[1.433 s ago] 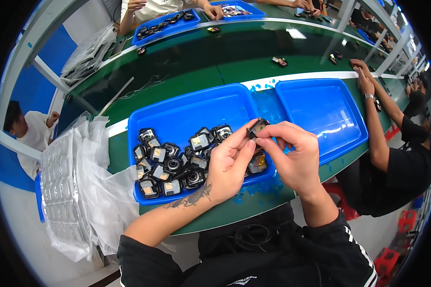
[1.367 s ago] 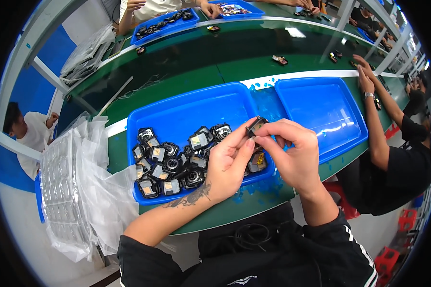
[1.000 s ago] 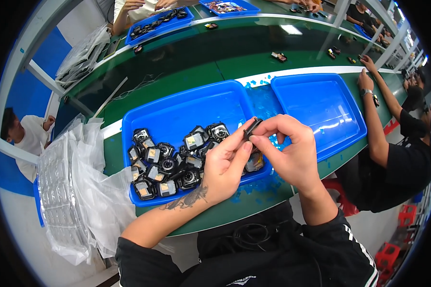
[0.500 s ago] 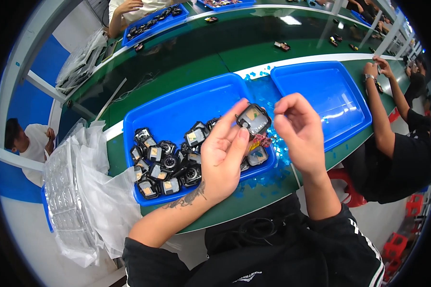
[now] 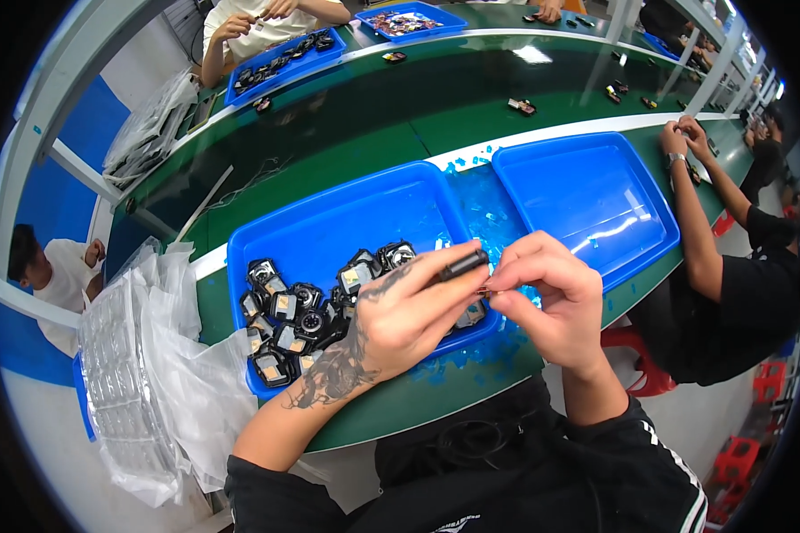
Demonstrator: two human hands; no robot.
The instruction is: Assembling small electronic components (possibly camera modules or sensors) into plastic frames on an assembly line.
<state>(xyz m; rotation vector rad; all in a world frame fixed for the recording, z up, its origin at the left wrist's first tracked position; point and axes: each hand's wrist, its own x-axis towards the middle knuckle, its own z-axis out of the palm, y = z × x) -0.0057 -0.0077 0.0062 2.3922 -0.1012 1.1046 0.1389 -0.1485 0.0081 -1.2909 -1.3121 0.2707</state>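
Note:
Between the fingers of my left hand (image 5: 400,324) is a black watch case (image 5: 462,265), now seen edge-on. My right hand (image 5: 556,306) is closed in a pinch close beside it. Its thumb and index finger grip the end of a small reddish strip (image 5: 484,290) by the case, and the rest of that strip is hidden behind my left fingers. Below my hands, a blue tray (image 5: 329,213) holds a heap of similar black watch cases (image 5: 309,322), some with round lens-like backs and some showing grey and tan insides.
A second blue tray (image 5: 587,191) stands to the right, with blue film scraps (image 5: 489,213) scattered between the trays. Clear plastic sheets (image 5: 133,355) are stacked at the left. Beyond the green conveyor belt (image 5: 373,115), co-workers handle parts; another person's forearm (image 5: 698,213) reaches in at right.
My left hand has turned over, tipping the watch case from face-up to edge-on. My right hand has come in against it and now pinches the small strip. Both hands sit slightly lower.

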